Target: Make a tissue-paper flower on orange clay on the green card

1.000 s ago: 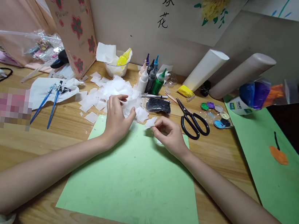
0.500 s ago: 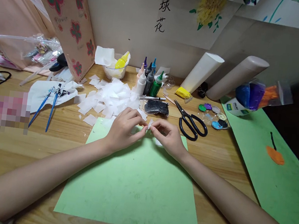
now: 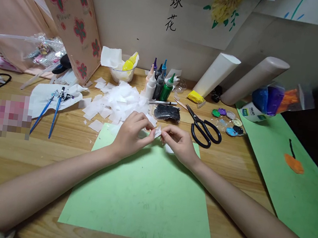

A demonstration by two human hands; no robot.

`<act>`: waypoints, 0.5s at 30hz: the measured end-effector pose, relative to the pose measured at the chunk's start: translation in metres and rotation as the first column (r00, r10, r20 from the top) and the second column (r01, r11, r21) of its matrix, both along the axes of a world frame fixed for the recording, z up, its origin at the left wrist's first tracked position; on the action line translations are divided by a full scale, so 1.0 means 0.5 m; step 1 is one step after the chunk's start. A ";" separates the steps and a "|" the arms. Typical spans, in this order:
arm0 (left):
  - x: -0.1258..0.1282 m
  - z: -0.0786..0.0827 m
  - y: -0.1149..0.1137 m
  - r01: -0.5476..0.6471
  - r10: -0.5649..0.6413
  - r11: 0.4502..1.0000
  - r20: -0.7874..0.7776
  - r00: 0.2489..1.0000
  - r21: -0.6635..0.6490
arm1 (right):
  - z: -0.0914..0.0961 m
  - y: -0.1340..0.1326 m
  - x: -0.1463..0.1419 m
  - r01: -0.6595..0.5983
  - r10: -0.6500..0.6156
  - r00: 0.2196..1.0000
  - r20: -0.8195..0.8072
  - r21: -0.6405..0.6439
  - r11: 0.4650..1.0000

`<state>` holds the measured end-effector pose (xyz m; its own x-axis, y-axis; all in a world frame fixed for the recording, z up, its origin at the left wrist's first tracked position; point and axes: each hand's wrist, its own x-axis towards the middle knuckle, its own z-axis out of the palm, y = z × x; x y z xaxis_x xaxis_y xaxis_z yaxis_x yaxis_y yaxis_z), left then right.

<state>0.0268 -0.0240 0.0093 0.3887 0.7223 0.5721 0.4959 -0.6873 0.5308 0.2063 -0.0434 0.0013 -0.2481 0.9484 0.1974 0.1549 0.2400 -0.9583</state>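
Note:
A small piece of thin white paper [image 3: 157,131] is pinched between thumb and fingers of my left hand [image 3: 133,135], above the far edge of a green sheet [image 3: 140,194]. My right hand [image 3: 180,146] has its thumb and fingers closed at the right edge of the same piece. Partly under my right hand, a flat white item [image 3: 169,149] lies on the green sheet; its kind is unclear. Just beyond my left hand spreads a pile of white paper squares [image 3: 123,100]. Black-handled scissors [image 3: 201,126] lie open to the right of my right hand.
Paint bottles [image 3: 159,86] and a black packet [image 3: 167,112] stand and lie behind my hands. A plastic cup [image 3: 122,75] holds a yellow bottle. Blue brushes [image 3: 56,115] rest at left. White and grey tubes lean on the wall. Another green sheet [image 3: 298,192] is at right.
The fingertips have drawn slightly apart, and more of the white piece shows between them. The camera view has tilted a little downward; the objects on the table stay put.

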 end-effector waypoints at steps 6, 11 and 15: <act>-0.004 -0.002 0.015 -0.126 0.144 0.980 0.109 0.984 -0.154 | -0.003 0.000 0.001 0.022 -0.023 1.000 0.017 0.019 1.000; -0.007 -0.008 0.021 -0.306 0.335 0.928 0.118 0.935 -0.211 | -0.003 -0.003 0.002 0.046 -0.046 0.999 -0.005 0.063 0.997; -0.008 -0.002 0.009 -0.139 0.159 0.970 0.088 0.983 -0.198 | -0.001 -0.004 0.002 0.098 -0.100 0.995 0.007 0.121 0.988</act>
<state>0.0230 -0.0195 0.0080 0.2146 0.8672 0.4494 0.5214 -0.4908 0.6980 0.2074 -0.0456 0.0010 -0.1575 0.9379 0.3092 0.1961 0.3365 -0.9210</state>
